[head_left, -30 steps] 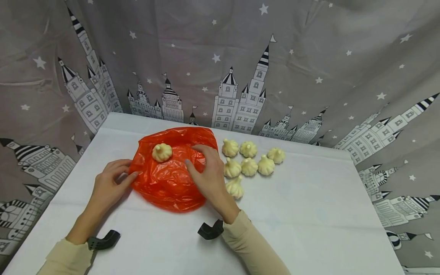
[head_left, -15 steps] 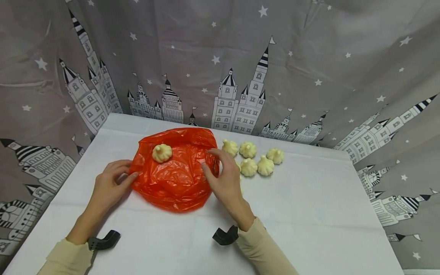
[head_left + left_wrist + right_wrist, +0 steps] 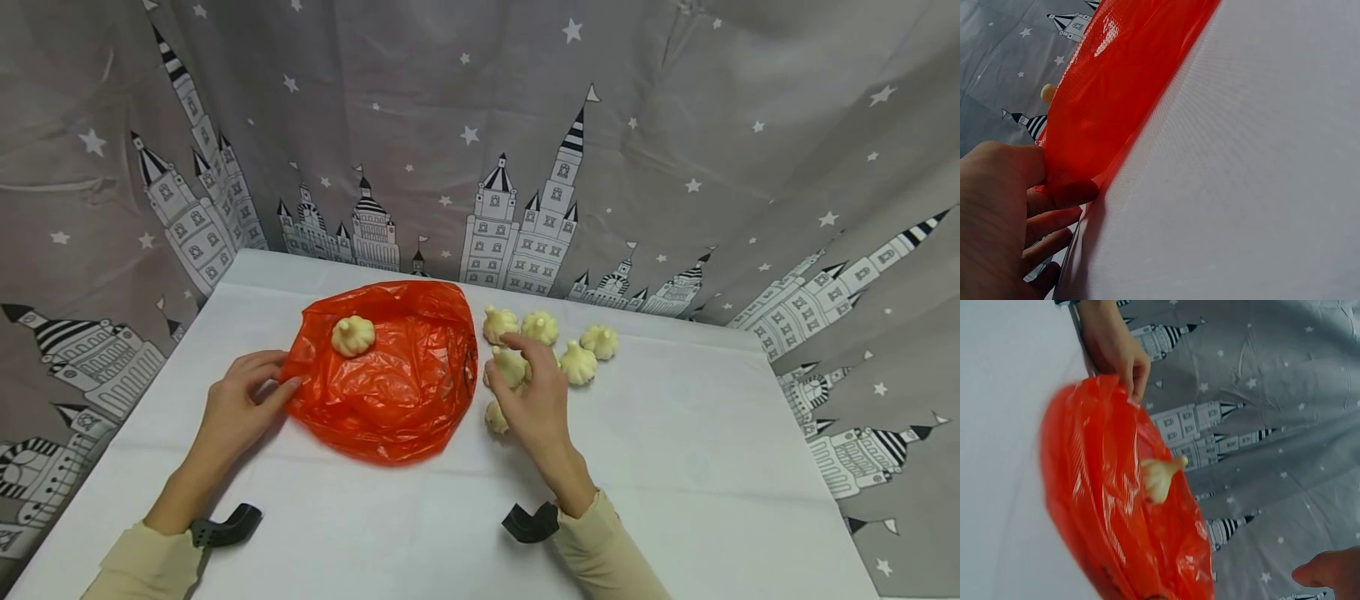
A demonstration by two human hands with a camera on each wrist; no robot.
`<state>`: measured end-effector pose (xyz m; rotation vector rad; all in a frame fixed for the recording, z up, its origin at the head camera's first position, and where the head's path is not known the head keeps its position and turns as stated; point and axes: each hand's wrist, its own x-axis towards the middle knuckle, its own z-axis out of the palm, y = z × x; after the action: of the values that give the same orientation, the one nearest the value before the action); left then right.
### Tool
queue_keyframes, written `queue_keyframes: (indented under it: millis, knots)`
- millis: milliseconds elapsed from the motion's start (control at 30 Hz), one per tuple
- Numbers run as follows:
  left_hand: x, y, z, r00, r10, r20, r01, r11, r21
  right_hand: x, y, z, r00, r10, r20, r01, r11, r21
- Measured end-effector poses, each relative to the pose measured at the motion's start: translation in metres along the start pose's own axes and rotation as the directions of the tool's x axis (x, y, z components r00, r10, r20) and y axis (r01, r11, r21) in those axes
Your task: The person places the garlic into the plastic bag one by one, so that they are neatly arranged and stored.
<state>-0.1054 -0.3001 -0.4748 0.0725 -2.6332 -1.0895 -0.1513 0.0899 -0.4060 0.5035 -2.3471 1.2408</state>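
Observation:
A red plastic bag (image 3: 390, 400) lies spread on the table, with one pale garlic bulb (image 3: 353, 336) resting in its upper left part. My left hand (image 3: 243, 400) pinches the bag's left edge between thumb and fingers; the left wrist view shows the red film (image 3: 1104, 94) held there. Over the garlic bulbs right of the bag is my right hand (image 3: 536, 400), its thumb and forefinger spread around a bulb (image 3: 510, 365) without a visible grip. In the right wrist view the bulb in the bag (image 3: 1159, 480) shows, and only a fingertip of that hand (image 3: 1330, 572) is visible.
Several more garlic bulbs (image 3: 578, 363) stand in loose rows right of the bag, partly behind my right hand. The white table (image 3: 690, 467) ends at a grey curtain (image 3: 420, 75) printed with castles and stars. Each wrist carries a black device.
My right hand has moved right, from above the bag to the bulbs beside it. My left hand still pinches the bag's edge, and the bulb in the bag has stayed in place.

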Motion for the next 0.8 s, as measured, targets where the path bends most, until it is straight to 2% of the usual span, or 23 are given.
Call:
queue_keyframes:
  millis: [333,800]
  knots:
    - [0.0,0.002,-0.002,1.0,-0.002,0.012,0.002,1.0,0.001,-0.01,0.016,-0.024,0.999,0.045,-0.021,-0.045,0.999,-0.027]
    - [0.0,0.003,-0.002,1.0,-0.003,0.017,0.003,1.0,-0.003,-0.025,0.03,-0.04,0.994,0.108,0.003,-0.108,0.994,-0.034]
